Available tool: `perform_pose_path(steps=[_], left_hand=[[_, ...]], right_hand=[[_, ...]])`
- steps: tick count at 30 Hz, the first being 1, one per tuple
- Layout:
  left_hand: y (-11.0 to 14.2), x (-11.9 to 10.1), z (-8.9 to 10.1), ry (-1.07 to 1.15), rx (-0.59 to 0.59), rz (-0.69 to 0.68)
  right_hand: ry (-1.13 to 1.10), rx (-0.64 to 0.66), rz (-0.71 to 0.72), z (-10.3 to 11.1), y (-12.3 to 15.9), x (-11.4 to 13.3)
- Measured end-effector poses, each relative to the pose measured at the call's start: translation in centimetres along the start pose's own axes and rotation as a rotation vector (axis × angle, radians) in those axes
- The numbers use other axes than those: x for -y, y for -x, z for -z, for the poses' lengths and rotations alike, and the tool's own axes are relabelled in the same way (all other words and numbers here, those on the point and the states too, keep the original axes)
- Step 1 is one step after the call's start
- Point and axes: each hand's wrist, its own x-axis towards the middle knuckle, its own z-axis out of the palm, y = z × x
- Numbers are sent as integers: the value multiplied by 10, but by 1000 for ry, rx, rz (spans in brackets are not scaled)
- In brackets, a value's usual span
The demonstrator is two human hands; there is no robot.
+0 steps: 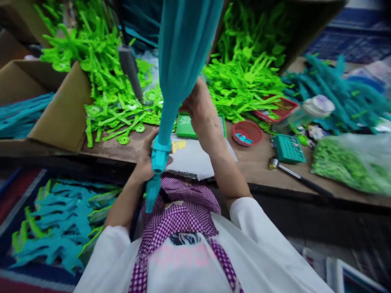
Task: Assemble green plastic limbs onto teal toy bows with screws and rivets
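A long teal plastic piece (180, 61) rises close in front of the camera, wide at the top and narrowing to a blocky end near my chest. My left hand (146, 160) is closed round its lower part at the table edge. My right hand (200, 108) is closed on the piece higher up, fingers partly hidden behind it. Below the hands lies a white sheet (195, 160) with a small yellow part on it.
Heaps of bright green plastic parts (241, 81) cover the bench, some beside a cardboard box (61, 110). A green tray (185, 126), red bowl (247, 132), teal tray (288, 148), hammer (293, 175) and a bag of green parts (351, 165) lie right. Teal pieces (61, 221) fill a bin lower left.
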Motion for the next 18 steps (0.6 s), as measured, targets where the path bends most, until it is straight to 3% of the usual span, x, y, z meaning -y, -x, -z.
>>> perform_pose_path(steps=[2, 4, 6, 9, 13, 18], left_hand=[[13, -13, 14, -271, 114, -124], [27, -19, 31, -565, 143, -188], [42, -16, 45, -821, 210, -147], [68, -3, 60, -1057, 313, -8], [103, 12, 78, -1179, 294, 113], [149, 24, 104, -1185, 154, 190]], right_hand=[[218, -36, -196, 51, 47, -28], [526, -169, -393, 112, 109, -51], [877, -310, -587, 170, 172, -64], [1325, -331, -781, 236, 244, -72], [1525, -241, -932, 269, 285, -78], [1502, -257, -844, 283, 295, -86]])
